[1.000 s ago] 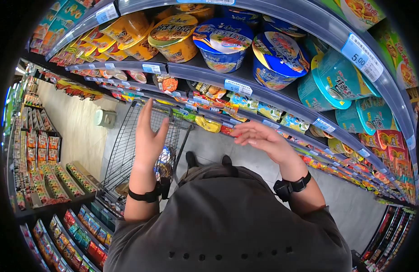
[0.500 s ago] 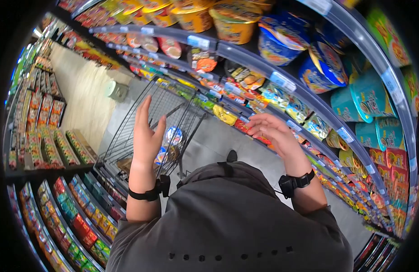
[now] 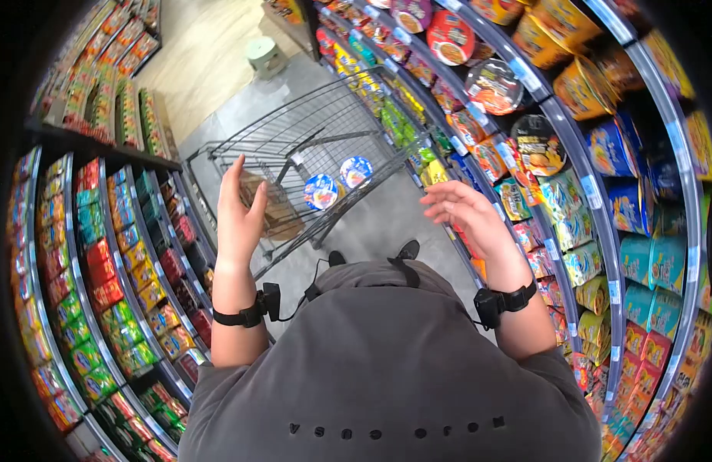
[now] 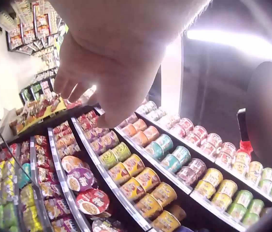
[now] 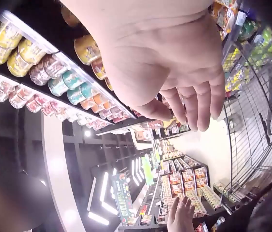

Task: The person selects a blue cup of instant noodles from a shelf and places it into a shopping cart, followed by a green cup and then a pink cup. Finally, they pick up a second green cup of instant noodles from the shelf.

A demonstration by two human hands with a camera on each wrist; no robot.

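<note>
Both hands are raised in front of the body and hold nothing. My left hand point(image 3: 241, 219), fingers extended and thumb apart, appears over the near side of the wire shopping cart point(image 3: 282, 115) in the head view. My right hand point(image 3: 473, 221) hovers near the right-hand shelves, its fingers loosely bent. Two blue-lidded bowls point(image 3: 320, 192) point(image 3: 356, 172) lie inside the cart, beside a brown item point(image 3: 283, 217). The right wrist view shows the right palm point(image 5: 167, 63) with relaxed fingers; in the left wrist view, part of the left hand point(image 4: 111, 58) covers the top.
Shelves of noodle bowls and packets point(image 3: 525, 146) curve along the right. Racks of colourful packets point(image 3: 102, 269) stand on the left. Beyond the cart are a pale green bin point(image 3: 265, 58) and a light wood floor point(image 3: 194, 46). Two dark shoes point(image 3: 407, 249) show on the grey tiles.
The head view has turned leftward, bringing the cart and its bowls nearer the middle and shifting the noodle shelves right. Both hands keep nearly the same pose, empty throughout.
</note>
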